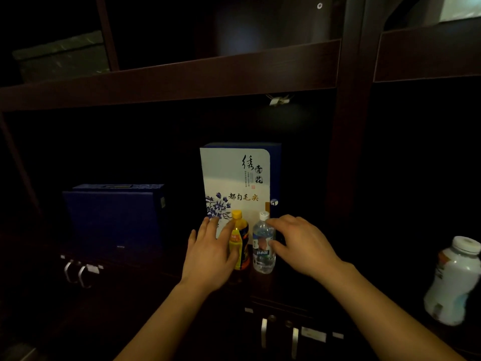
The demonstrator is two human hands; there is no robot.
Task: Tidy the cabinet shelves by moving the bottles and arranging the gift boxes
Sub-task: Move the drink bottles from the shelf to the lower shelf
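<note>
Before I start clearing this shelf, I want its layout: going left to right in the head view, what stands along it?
Dark blue gift box → left hand → orange drink bottle → clear water bottle → right hand → white bottle.

Three bottles: a yellow bottle (238,241), a clear bottle (263,246) and a white bottle (453,281). Three boxes: a white flowered box (234,183), a blue box (114,217) and a dark green box (61,57). Two hands: left hand (208,259), right hand (302,243). Four metal cupboard handles (84,276).
</note>
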